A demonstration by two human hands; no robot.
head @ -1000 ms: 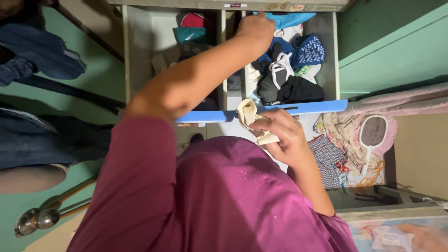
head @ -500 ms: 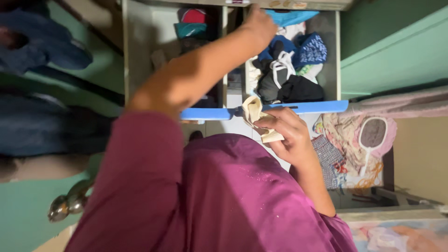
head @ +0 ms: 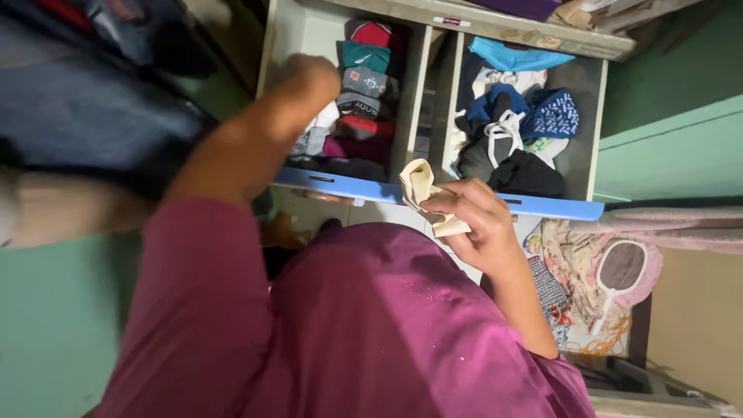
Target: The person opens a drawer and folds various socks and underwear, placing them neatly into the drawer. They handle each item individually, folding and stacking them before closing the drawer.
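Note:
My right hand (head: pixel 478 220) holds a small cream folded cloth (head: pixel 420 193) just in front of the blue front edge (head: pixel 340 186) of an open drawer. My left hand (head: pixel 309 73) is over the drawer's left compartment, beside a row of folded clothes (head: pixel 362 81); it is blurred and I cannot tell whether its fingers are closed. The right compartment holds loose garments, among them a black one (head: pixel 526 172), a blue patterned one (head: pixel 553 114) and a light blue one (head: pixel 515 56). I wear a magenta top (head: pixel 364 325).
A green wall (head: pixel 665 147) stands to the right of the drawer. Below it lie a pink towel (head: pixel 673 228), patterned fabrics and a white paddle-shaped swatter (head: pixel 619 271). Blue denim clothes (head: pixel 85 108) hang at the left.
My left hand moved from the back of the right compartment across to the left compartment. The view shifted right. The right hand kept its hold on the cream cloth.

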